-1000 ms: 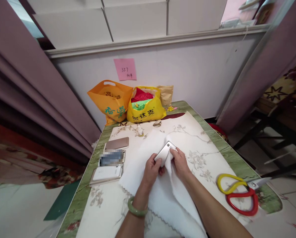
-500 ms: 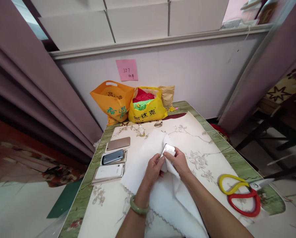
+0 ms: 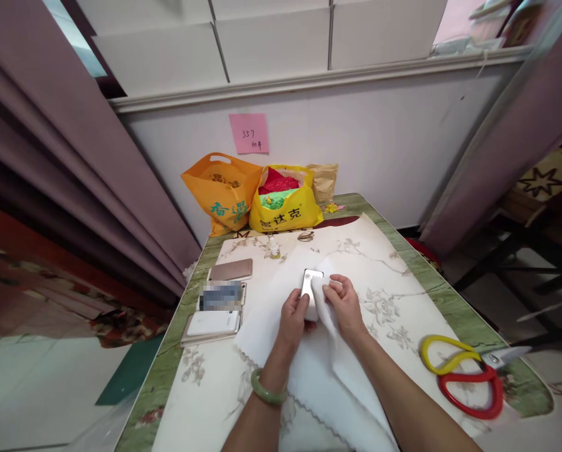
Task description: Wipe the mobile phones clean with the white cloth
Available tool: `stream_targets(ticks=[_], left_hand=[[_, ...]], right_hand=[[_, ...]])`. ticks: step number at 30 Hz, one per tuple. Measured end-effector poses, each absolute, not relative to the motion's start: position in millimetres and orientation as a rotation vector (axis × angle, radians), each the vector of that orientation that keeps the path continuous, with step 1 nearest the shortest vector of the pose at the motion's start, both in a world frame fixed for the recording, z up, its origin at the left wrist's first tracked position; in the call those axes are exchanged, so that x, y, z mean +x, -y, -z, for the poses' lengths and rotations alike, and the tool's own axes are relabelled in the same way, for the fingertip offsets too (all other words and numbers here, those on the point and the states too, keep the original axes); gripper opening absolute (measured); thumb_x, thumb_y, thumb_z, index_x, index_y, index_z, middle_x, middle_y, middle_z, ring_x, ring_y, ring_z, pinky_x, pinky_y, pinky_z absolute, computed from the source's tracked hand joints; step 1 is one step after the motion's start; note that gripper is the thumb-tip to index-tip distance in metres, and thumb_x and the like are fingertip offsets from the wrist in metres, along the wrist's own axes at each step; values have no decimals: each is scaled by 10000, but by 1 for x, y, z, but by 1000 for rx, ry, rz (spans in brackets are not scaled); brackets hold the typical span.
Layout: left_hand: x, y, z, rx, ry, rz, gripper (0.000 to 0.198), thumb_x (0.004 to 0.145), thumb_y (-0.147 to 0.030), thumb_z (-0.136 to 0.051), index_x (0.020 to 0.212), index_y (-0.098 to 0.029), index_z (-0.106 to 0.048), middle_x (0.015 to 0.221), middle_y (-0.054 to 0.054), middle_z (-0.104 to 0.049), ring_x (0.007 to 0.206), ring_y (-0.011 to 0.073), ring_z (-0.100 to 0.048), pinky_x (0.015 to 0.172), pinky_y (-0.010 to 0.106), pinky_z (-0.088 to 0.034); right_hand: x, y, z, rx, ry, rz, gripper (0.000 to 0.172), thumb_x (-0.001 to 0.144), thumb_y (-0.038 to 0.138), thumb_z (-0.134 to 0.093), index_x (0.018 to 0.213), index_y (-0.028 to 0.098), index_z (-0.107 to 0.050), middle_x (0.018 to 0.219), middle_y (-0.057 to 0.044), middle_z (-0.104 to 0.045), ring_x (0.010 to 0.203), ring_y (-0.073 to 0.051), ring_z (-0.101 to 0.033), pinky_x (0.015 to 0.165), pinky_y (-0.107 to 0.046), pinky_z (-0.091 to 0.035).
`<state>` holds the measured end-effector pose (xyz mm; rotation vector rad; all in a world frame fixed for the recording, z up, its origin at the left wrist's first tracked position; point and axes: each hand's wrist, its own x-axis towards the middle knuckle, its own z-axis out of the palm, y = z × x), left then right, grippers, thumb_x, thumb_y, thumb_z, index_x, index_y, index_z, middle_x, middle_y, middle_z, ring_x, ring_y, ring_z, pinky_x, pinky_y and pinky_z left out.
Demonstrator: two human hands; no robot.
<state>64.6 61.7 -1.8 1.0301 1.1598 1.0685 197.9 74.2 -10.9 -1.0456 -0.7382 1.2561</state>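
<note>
My left hand (image 3: 294, 314) grips a silver-white mobile phone (image 3: 308, 290) by its left side, thumb resting on the upper face. A white cloth (image 3: 304, 370) with a zigzag edge lies spread under both hands. My right hand (image 3: 344, 304) pinches a fold of this cloth between thumb and fingers, just right of the phone. Part of the fold covers the phone's right side. The phone's lower end is partly hidden by the cloth and my left thumb.
Several phones lie stacked at the table's left, a white phone (image 3: 211, 322) and a rose-gold phone (image 3: 231, 270) among them. Large scissors (image 3: 485, 373) rest at the right edge. A small bottle (image 3: 274, 248), an orange bag (image 3: 222, 194) and a yellow bag (image 3: 288, 210) stand farther back.
My right hand has come off the phone's right edge and drawn the cloth fold to the right. More of the phone's face shows. The whole view has shifted slightly.
</note>
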Motion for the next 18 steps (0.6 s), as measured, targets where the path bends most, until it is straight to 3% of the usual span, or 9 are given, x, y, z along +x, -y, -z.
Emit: stream_targets(ticks=[4,7,13,18], left_hand=[[61,-61,1,991,-1237,-1115,352,787,-544,-596,830,-205,-510,551,-76,-453,389,74,-405,319,184,-335],[60,-62,0,1016,-1237,-1047,364,774,-549,-608,777,-208,-481,522,-76,-446,365,78,-392,301,189,-317],[59,-60,0,1078,-1244,-1015,445,826,-641,-484,751,-202,-491,514,-56,-457,371,99,-430,306,212,-345],[63,-61,3,1098,-1287,-1037,398,763,-578,-622,826,-198,-523,578,-62,-498,379,83,-433,308,198,-349]], right_hand=[[198,-77,14,-1044,741,-1161,509,657,369,-803,1041,235,-498,910,-3,-646,781,-144,-615,724,-279,-500],[198,-78,15,-1071,762,-1103,506,621,337,-836,991,223,-510,881,1,-630,782,-133,-604,747,-277,-499],[198,-75,10,-1178,866,-1047,451,610,409,-837,887,217,-535,689,57,-554,550,-88,-475,519,-208,-406],[198,-68,5,-1331,1082,-1051,399,742,555,-686,639,213,-508,484,51,-491,440,-104,-410,452,-233,-335]])
